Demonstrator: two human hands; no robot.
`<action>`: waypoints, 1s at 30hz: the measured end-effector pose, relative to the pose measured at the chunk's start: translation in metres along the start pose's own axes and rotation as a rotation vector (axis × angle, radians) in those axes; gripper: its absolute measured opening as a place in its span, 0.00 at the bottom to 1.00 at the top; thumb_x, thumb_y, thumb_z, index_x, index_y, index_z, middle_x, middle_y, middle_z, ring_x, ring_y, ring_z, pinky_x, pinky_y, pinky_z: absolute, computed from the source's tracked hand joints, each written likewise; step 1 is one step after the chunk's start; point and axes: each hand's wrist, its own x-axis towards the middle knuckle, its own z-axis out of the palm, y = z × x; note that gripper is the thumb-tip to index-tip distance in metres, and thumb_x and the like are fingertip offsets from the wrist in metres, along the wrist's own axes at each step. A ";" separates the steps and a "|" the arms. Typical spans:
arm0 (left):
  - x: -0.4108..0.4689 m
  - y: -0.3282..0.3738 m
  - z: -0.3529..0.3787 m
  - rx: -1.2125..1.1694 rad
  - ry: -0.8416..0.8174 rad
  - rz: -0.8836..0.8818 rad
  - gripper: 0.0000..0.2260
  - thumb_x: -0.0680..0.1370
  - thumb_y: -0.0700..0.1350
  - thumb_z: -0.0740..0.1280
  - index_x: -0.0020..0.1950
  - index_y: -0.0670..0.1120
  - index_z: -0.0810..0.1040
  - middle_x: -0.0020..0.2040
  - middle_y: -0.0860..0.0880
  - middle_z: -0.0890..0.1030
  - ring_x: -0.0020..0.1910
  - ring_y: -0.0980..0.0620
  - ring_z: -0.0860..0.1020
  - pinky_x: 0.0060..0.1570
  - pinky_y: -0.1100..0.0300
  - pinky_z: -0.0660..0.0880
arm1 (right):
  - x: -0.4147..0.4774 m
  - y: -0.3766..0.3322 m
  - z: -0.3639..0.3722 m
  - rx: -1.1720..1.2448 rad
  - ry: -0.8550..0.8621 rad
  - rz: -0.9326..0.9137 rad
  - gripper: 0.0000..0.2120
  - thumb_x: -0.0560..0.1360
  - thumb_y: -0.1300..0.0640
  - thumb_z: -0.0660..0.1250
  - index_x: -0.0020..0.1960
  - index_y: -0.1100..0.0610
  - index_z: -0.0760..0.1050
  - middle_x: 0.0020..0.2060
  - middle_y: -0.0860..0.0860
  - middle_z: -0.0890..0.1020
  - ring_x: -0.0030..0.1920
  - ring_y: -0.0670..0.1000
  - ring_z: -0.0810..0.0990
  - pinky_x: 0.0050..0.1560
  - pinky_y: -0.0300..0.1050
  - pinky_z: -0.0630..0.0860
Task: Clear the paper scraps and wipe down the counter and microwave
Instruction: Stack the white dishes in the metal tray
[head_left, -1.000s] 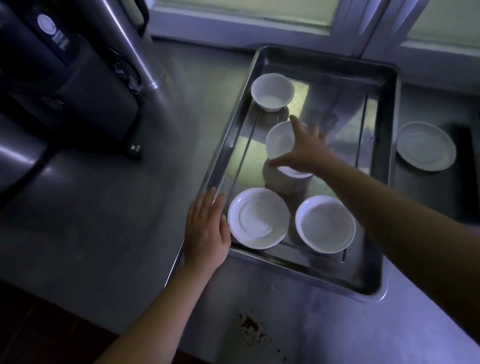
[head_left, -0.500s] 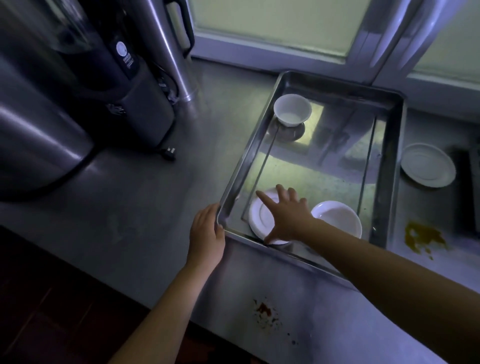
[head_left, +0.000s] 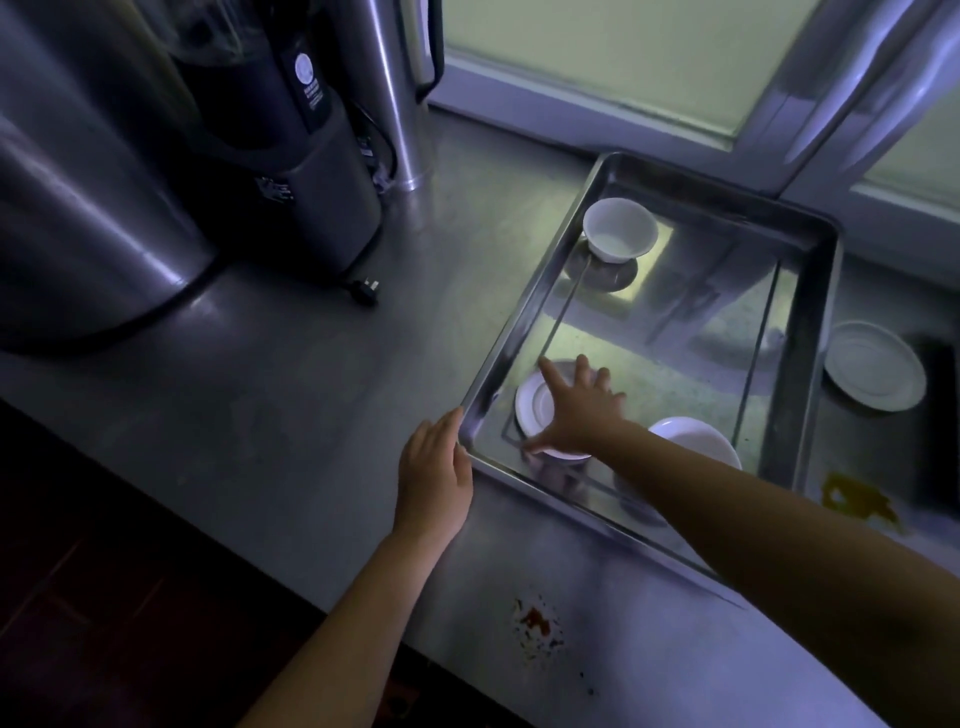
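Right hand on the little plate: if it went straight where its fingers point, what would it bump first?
Probably the left wall of the tray, just beyond the plate; the right hand aims that way, though height is hard to judge.

Steel counter (head_left: 311, 415): metal tray (head_left: 727, 200) by the back edge, white plate (head_left: 875, 373) beside it (yellow stain (head_left: 857, 499) nearby), red stain (head_left: 535, 621) near the front edge.

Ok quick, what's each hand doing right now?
Left hand: open, straight fingers against the rim of the metal tray.
Right hand: open, fingers spread over a white dish in the tray.
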 end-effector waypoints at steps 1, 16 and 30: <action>0.002 -0.002 -0.001 -0.017 -0.003 0.004 0.19 0.83 0.42 0.58 0.75 0.47 0.67 0.71 0.46 0.73 0.72 0.44 0.69 0.68 0.44 0.70 | 0.001 0.001 0.001 0.014 0.002 -0.003 0.64 0.58 0.27 0.76 0.79 0.38 0.37 0.80 0.60 0.41 0.78 0.72 0.44 0.71 0.75 0.54; 0.070 -0.060 0.008 0.590 0.132 -0.108 0.27 0.81 0.61 0.45 0.79 0.56 0.60 0.79 0.44 0.62 0.77 0.38 0.59 0.71 0.38 0.57 | 0.103 0.070 -0.099 0.616 0.377 0.309 0.50 0.66 0.38 0.75 0.79 0.38 0.49 0.79 0.57 0.52 0.77 0.66 0.53 0.74 0.67 0.56; 0.076 -0.072 0.019 0.615 0.259 -0.079 0.27 0.79 0.62 0.51 0.78 0.57 0.61 0.78 0.45 0.62 0.77 0.39 0.59 0.71 0.39 0.56 | 0.209 0.079 -0.142 0.573 0.347 0.294 0.58 0.56 0.40 0.81 0.78 0.40 0.52 0.72 0.58 0.61 0.73 0.65 0.59 0.69 0.61 0.64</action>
